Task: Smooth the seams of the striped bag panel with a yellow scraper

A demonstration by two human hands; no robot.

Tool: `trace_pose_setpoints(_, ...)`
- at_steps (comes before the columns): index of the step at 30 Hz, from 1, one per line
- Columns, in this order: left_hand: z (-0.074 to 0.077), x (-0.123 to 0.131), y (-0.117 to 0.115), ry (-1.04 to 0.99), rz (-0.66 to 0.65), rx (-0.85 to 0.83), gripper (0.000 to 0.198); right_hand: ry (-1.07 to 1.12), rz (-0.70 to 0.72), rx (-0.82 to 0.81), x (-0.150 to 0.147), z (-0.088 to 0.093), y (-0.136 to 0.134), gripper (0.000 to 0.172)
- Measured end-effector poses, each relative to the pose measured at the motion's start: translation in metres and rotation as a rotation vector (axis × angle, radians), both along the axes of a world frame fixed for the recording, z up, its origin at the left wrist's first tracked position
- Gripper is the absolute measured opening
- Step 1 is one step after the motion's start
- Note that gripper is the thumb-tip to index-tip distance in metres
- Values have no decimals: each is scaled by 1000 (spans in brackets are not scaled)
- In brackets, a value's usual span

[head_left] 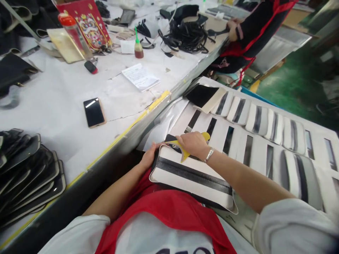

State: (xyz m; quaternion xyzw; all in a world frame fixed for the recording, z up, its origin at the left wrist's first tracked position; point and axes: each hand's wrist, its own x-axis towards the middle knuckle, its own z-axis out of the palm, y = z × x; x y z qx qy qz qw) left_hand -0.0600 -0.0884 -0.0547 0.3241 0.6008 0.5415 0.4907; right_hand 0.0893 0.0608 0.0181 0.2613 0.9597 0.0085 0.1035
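Observation:
A white padded piece with a black centre stripe [193,178] lies across my lap. My left hand [148,156] grips its far left corner, fingers curled round the edge. My right hand [193,144] is closed on a yellow flat tool [185,153] and presses it against the piece's upper edge. A silver bracelet sits on my right wrist. Behind the piece, a board [254,141] carries rows of similar white-and-black striped pieces.
A paper-covered worktable [66,95] to my left holds a phone [94,112], a note pad [140,76], a glue bottle [138,47], a stack of black panels [26,173] and black straps [185,33]. Another person in black and red [251,31] works at the far end.

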Motion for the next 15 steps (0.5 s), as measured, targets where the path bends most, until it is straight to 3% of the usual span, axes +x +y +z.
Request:
trace_pose_setpoints(5,2,-4,-1,-16,-2,-12,72,35,82,-8,-21,-7,3,54)
trace_pose_setpoints(15,18,3,-5,165,122,-342,78,96,421,-67,-69,-8,10,58)
